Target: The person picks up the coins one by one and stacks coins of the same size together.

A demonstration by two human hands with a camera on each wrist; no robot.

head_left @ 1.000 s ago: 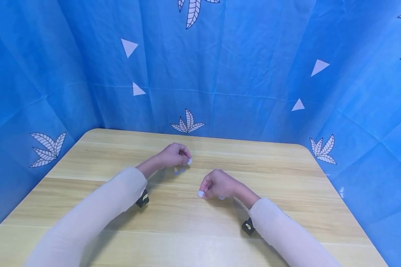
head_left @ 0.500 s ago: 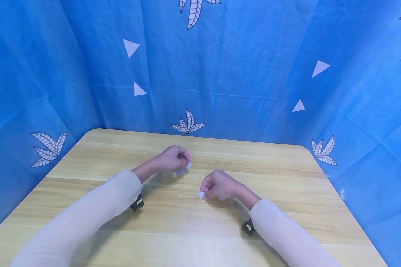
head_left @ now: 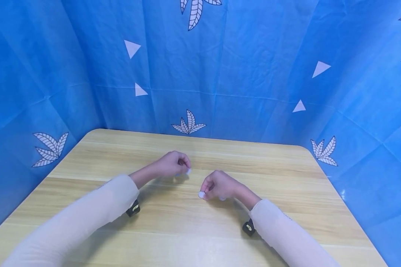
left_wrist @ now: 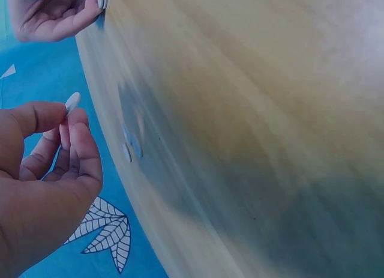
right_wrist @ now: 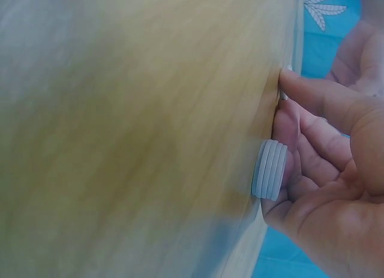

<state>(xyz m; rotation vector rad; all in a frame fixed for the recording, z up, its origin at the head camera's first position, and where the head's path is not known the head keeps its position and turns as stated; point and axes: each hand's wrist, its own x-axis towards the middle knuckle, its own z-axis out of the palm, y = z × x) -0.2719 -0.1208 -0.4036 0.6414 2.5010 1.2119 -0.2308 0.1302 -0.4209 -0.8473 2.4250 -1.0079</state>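
Blue curtain (head_left: 180,66) above; mid-frame, left hand (head_left: 172,164) pinches one disc (left_wrist: 73,102), long axis leaning upper-right in left-wrist view; right hand (head_left: 219,184) pinches another disc (head_left: 201,194).

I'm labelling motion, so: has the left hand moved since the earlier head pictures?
Yes: in the head view the left hand has shifted down the picture, away from the far edge of the table.

white disc (left_wrist: 72,102) in the pinch of the left hand (left_wrist: 45,197), small discs (left_wrist: 137,147) on the wooden table (left_wrist: 252,98)
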